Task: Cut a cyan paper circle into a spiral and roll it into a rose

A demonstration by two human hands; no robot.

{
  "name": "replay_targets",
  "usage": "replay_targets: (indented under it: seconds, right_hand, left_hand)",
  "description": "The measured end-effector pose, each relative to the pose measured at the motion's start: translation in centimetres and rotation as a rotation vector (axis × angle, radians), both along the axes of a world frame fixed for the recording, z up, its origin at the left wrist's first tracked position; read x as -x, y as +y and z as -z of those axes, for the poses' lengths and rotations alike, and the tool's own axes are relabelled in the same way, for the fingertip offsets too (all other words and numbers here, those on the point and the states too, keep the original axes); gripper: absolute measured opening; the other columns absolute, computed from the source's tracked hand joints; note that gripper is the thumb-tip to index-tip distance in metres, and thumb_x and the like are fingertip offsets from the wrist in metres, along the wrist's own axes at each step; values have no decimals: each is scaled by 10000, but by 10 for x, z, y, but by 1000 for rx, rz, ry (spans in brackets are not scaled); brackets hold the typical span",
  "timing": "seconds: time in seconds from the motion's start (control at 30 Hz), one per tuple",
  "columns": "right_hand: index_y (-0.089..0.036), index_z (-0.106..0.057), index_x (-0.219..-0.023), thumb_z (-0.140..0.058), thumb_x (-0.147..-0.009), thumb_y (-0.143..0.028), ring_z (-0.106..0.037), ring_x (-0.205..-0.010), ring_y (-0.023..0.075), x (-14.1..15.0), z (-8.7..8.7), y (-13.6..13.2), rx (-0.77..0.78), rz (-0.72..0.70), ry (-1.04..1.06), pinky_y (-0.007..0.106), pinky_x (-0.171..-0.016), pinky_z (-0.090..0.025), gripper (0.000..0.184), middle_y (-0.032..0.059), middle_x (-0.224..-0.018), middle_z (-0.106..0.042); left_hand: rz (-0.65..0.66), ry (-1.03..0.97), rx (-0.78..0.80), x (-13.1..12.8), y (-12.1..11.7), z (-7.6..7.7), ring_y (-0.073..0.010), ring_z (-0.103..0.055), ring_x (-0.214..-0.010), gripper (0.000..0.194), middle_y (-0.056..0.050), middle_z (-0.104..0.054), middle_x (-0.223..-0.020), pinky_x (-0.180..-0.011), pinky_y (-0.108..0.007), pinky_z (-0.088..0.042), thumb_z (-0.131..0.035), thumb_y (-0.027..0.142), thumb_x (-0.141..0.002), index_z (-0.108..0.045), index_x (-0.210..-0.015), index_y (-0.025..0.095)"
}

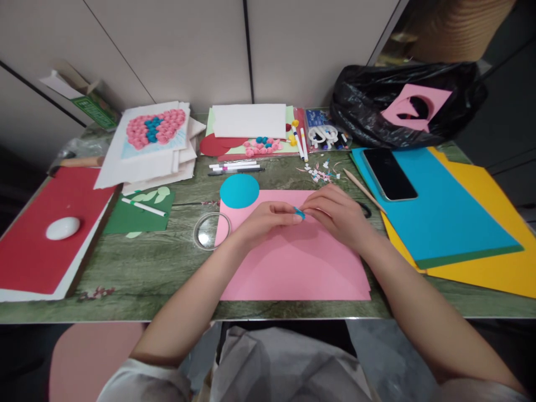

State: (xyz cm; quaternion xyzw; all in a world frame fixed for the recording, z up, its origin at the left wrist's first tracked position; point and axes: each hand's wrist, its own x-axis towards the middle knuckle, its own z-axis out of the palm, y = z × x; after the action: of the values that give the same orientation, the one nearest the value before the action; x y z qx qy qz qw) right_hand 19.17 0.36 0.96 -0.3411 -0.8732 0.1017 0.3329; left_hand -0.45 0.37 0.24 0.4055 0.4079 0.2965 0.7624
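Note:
Over a stack of pink paper [293,273], my left hand [272,220] pinches a small curled piece of blue paper [300,213] between thumb and fingers. My right hand [335,212] has its fingertips pressed together at the right end of the same piece. Most of that blue paper is hidden by the fingers. A blue paper circle [239,191] lies across the top left corner of the pink stack. Beside the left edge stands out a roll of clear tape [196,239], lying flat. Dark scissor handles [367,210] show partly behind my right hand.
Blue sheets [444,218], a phone [389,174] and a pencil [363,190] lie right, with a black plastic bag [355,106] behind. Paper scraps [321,172], markers [234,166] and paper rosettes [263,146] sit at the back. Red paper [37,257] is left.

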Motion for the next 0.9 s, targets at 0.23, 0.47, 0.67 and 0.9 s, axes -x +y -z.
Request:
replay_targets:
  seconds: [0.23,0.47,0.67,0.9]
  right_hand:
    - [-208,-583,-833,-489,-915,-214,-558,-795,192,3,0,0,-63,37,-46,356,-736,-456,126,53,-821,-664]
    - [-213,-546,-840,-499,-909,-212,-548,-805,199,3,3,0,-45,59,-89,364,-732,-438,84,52,-830,-643]
    - [-208,-504,-849,-489,-898,-186,-535,-830,211,2,4,-1,-44,72,-126,371,-740,-427,57,63,-851,-603]
    - [-214,-478,-843,-488,-889,-164,-536,-851,209,2,5,1,-17,101,-124,375,-782,-425,69,53,-854,-583]
  left_hand:
    - [9,-3,-14,0,0,3,-73,-479,-609,228,11,-600,-665,-587,-232,-296,-802,288,-585,-683,-708,138]
    - [11,10,-7,1,0,4,-75,-479,-602,221,13,-593,-654,-580,-236,-289,-798,286,-589,-678,-705,140]
    - [19,-14,-7,0,0,2,-67,-489,-619,194,21,-604,-673,-621,-237,-319,-798,253,-583,-683,-692,141]
    - [162,29,-87,1,-1,0,-67,-466,-626,165,14,-615,-700,-613,-234,-313,-772,265,-627,-706,-726,150]
